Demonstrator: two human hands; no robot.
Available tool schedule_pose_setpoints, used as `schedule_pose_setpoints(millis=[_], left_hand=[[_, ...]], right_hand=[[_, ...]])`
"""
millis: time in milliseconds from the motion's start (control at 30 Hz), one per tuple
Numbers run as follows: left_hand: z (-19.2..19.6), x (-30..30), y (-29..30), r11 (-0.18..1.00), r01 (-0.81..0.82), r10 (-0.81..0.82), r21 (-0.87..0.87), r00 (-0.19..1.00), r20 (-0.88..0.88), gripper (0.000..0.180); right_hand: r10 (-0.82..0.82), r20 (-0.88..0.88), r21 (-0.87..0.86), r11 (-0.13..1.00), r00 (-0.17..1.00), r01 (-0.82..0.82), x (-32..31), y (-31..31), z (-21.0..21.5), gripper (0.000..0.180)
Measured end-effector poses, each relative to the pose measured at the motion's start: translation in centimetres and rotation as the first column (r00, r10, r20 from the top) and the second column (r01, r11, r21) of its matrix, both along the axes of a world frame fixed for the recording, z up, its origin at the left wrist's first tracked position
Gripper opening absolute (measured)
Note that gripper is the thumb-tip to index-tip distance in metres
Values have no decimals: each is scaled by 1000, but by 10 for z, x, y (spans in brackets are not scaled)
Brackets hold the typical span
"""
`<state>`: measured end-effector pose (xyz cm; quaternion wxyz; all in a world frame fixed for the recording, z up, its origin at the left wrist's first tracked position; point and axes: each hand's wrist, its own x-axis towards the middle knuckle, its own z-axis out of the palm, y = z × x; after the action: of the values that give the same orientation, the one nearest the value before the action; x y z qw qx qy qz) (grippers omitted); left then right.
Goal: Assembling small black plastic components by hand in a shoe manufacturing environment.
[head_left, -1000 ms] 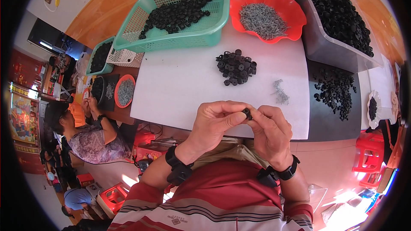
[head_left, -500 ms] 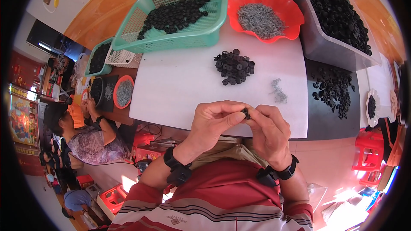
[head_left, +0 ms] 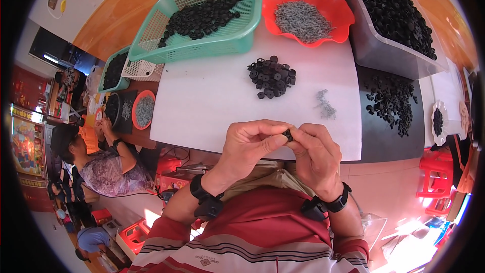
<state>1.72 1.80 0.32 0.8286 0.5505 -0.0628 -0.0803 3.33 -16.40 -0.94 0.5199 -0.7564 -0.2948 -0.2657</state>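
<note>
My left hand (head_left: 250,146) and my right hand (head_left: 316,154) meet at the near edge of a white board (head_left: 202,101). Between their fingertips they pinch one small black ring-shaped part (head_left: 288,135). On the board beyond lies a small heap of the same black parts (head_left: 272,76). A little pile of thin grey metal pins (head_left: 325,105) lies to the right of that heap. Both wrists wear black bands.
A teal basket (head_left: 202,17) of black parts, a red bowl (head_left: 307,14) of grey pins and a grey bin (head_left: 394,15) of black parts stand at the back. Loose black parts (head_left: 391,101) lie on a dark mat at right. Another person (head_left: 98,164) works at left.
</note>
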Motion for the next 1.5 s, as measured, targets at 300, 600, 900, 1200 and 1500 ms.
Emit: schedule_pose_setpoints(millis=[300, 600, 900, 1200, 1500], left_hand=[[4, -6, -8, 997, -23, 16, -68, 995, -98, 20], [4, -13, -21, 993, -70, 61, -96, 994, -92, 18], [5, -15, -10, 992, -85, 75, -90, 991, -107, 16], [12, 8, 43, 772, -498, 364, 395, 856, 368, 16], [76, 102, 143, 288, -800, 268, 526, 594, 758, 17]], right_hand=[[-33, 37, -42, 998, 999, 35, -3, -3, 1, 38], [-66, 204, -92, 992, 977, 87, 2, -6, -7, 35], [25, 60, -155, 988, 998, -15, 0, -10, 14, 40], [-85, 45, -163, 982, 995, 91, 0, -33, 22, 33], [-70, 18, -178, 981, 997, 72, -7, -31, 26, 25]])
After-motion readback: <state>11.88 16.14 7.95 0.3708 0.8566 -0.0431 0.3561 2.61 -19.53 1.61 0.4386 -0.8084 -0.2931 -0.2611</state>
